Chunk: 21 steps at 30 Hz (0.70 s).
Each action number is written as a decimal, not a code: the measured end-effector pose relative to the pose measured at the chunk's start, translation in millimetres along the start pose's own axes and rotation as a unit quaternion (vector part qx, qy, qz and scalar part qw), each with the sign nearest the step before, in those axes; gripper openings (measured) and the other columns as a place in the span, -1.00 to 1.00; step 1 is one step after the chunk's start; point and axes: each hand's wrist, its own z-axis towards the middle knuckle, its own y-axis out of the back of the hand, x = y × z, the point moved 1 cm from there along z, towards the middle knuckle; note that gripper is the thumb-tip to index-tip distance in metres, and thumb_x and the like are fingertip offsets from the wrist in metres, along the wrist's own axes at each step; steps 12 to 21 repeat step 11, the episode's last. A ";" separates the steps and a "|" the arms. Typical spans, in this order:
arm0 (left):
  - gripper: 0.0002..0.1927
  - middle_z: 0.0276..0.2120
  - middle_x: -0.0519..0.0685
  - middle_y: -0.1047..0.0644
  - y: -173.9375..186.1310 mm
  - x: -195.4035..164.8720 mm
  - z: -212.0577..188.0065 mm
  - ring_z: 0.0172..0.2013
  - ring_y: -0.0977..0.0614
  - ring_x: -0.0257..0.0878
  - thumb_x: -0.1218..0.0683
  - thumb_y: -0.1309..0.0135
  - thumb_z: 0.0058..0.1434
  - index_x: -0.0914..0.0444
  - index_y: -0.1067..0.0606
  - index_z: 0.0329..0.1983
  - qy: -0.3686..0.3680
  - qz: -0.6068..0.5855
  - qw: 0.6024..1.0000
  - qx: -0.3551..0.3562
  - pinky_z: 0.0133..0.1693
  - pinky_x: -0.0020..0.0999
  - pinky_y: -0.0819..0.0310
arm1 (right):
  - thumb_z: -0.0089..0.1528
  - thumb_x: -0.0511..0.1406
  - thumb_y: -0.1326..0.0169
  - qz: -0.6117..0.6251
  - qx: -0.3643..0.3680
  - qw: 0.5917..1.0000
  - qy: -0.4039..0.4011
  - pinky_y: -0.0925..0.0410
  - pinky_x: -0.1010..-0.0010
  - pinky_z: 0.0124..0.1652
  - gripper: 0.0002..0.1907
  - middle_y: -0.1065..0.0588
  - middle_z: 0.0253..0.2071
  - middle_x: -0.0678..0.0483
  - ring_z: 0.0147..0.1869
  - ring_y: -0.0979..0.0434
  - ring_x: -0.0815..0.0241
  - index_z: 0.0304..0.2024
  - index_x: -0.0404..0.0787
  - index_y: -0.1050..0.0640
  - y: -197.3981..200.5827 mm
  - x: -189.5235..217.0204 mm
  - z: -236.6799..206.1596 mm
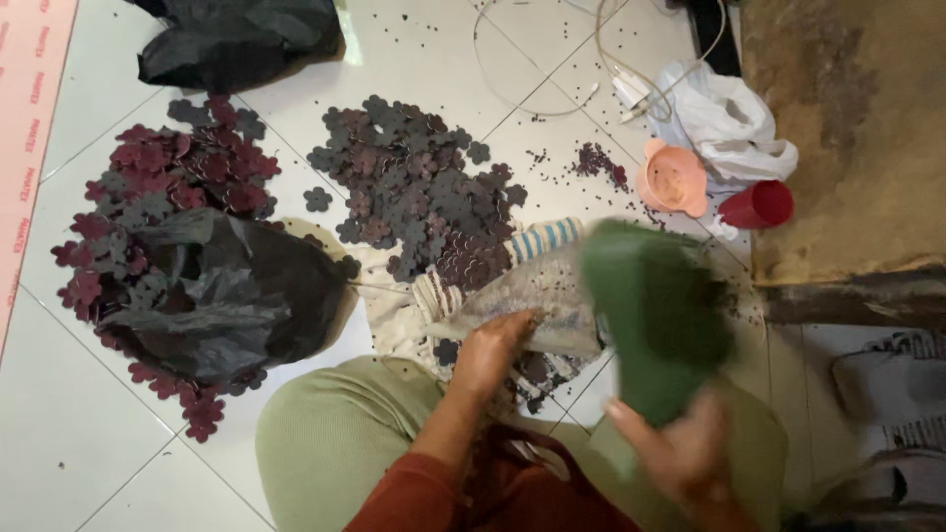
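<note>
Green cloth (pixel 652 315), blurred, hung limp above right hand (pixel 680 453) fingers pinching its lower edge; judged light, soft, best gripped by hem; left hand (pixel 493 350) fingers curled on pale fabric (pixel 537 296).

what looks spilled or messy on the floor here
Small dark bits lie scattered loose over the white tile floor beside the pink cup. The flower-shaped cutouts sprawl in loose heaps, some half buried under a black plastic bag.
</note>
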 end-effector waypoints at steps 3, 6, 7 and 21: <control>-0.74 -0.13 0.13 -0.64 -2.5 -1.7 -4.4 -0.16 -0.69 0.05 0.12 -0.06 0.31 0.20 -0.56 0.05 0.034 0.001 0.999 0.010 -0.13 -0.16 -0.58 | 0.10 -0.10 -0.29 -0.006 0.015 0.996 0.091 -0.31 0.21 0.19 -0.17 -0.44 0.14 -0.10 0.17 -0.46 0.01 0.32 -0.26 -0.30 -5.2 -17.6 -9.6; -0.74 -0.15 0.14 -0.64 0.4 -2.4 2.5 -0.17 -0.69 0.07 0.11 -0.11 0.27 0.23 -0.56 0.02 -0.024 0.026 0.999 -0.029 -0.14 -0.15 -0.58 | 0.11 -0.06 -0.27 -0.118 0.052 0.982 0.135 -0.34 0.21 0.19 -0.22 -0.46 0.06 -0.01 0.14 -0.47 0.03 0.31 -0.12 -0.33 -29.9 -33.0 3.7; -0.73 -0.16 0.13 -0.64 0.3 -1.9 0.5 -0.19 -0.69 0.07 0.13 -0.10 0.26 0.23 -0.56 0.02 -0.019 0.021 0.999 -0.024 -0.16 -0.15 -0.58 | 0.11 -0.05 -0.27 -0.157 0.064 0.975 0.145 -0.35 0.21 0.19 -0.24 -0.47 0.04 0.01 0.13 -0.48 0.04 0.31 -0.07 -0.34 -34.9 -34.6 3.4; -0.88 -0.25 0.13 -0.64 -4.9 6.1 -0.5 -0.19 -0.68 0.05 0.11 -0.13 0.27 0.25 -0.55 -0.19 0.036 0.113 0.990 0.074 -0.14 -0.14 -0.56 | -0.04 0.04 -0.32 -0.328 0.088 0.937 0.083 -0.28 -0.03 0.06 0.10 -0.34 0.12 -0.30 0.15 -0.36 -0.30 0.36 -0.34 -0.15 -61.0 -26.4 9.3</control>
